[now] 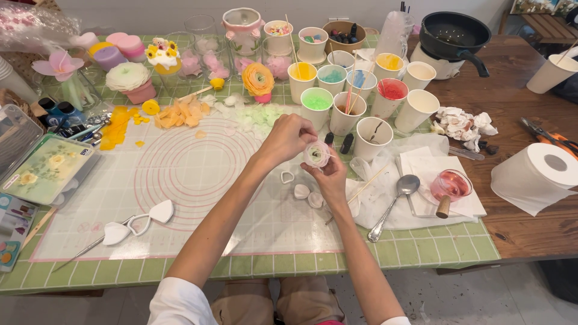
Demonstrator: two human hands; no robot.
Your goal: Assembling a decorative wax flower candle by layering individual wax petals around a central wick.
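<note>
Gripping one pale wax flower (316, 154), both hands' fingers (299, 133) close mid-mat (198, 174), cups (346, 114) just beyond.

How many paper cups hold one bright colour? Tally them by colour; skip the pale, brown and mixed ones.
Yellow cups: 2
Green cup: 1
Teal cup: 1
Blue cup: 1
Red cup: 1
Total: 6
</note>
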